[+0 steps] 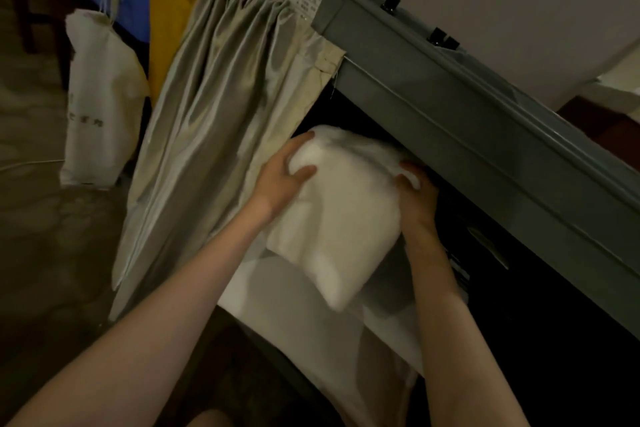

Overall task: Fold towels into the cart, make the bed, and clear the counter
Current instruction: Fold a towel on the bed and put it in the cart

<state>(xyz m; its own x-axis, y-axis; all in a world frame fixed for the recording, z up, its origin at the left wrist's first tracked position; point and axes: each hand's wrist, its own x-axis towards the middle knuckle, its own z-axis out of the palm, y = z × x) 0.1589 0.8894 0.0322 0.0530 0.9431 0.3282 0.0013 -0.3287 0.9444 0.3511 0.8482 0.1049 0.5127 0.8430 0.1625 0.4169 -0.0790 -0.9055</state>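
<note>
A folded white towel (341, 215) is held at the dark opening of the grey housekeeping cart (460, 121), just under its top rail. My left hand (282, 177) grips the towel's left far corner, thumb on top. On the right side, my right hand (417, 194) grips the towel's edge, its fingers curled over the fabric. Beneath the towel lies white linen (294, 308) on a lower shelf of the cart.
A beige curtain (221, 107) hangs bunched to the left of the cart opening. A white cloth bag (100, 107) hangs at the far left, with blue and yellow bags (166, 10) behind it. Small dark bottles (440, 35) stand on the cart top. Patterned carpet covers the floor.
</note>
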